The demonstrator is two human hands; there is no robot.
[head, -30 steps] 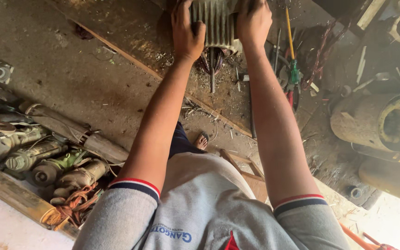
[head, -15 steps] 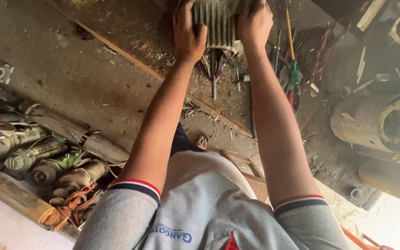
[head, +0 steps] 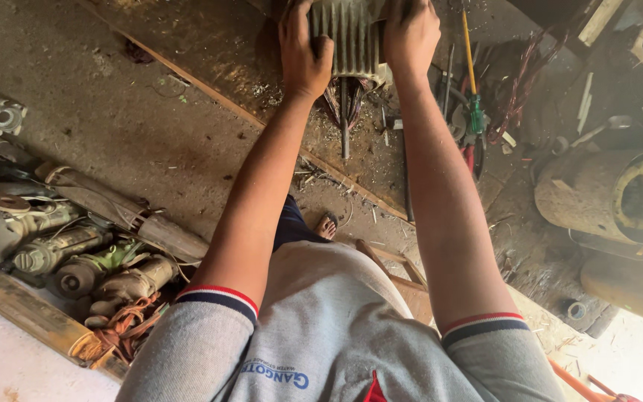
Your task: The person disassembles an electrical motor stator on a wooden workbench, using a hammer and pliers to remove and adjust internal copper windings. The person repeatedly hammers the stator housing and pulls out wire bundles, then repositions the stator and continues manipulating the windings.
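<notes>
A grey ribbed metal motor housing (head: pixel 348 37) stands on a dirty wooden workbench (head: pixel 210 45) at the top of the view. My left hand (head: pixel 303 52) grips its left side and my right hand (head: pixel 409 33) grips its right side. Both arms are stretched out in front of me. Copper wire windings (head: pixel 336 104) stick out from under the housing, beside a thin metal rod (head: pixel 344 119).
A green-handled screwdriver (head: pixel 474 97) and tangled wires (head: pixel 519 89) lie right of the housing. A rusty cylinder (head: pixel 619 197) sits at far right. Old motors and pump parts (head: pixel 76 253) are piled on the floor at left. My sandalled foot (head: pixel 327 225) shows below the bench.
Both hands have stayed on the housing, shifting only slightly. Nothing else has visibly moved.
</notes>
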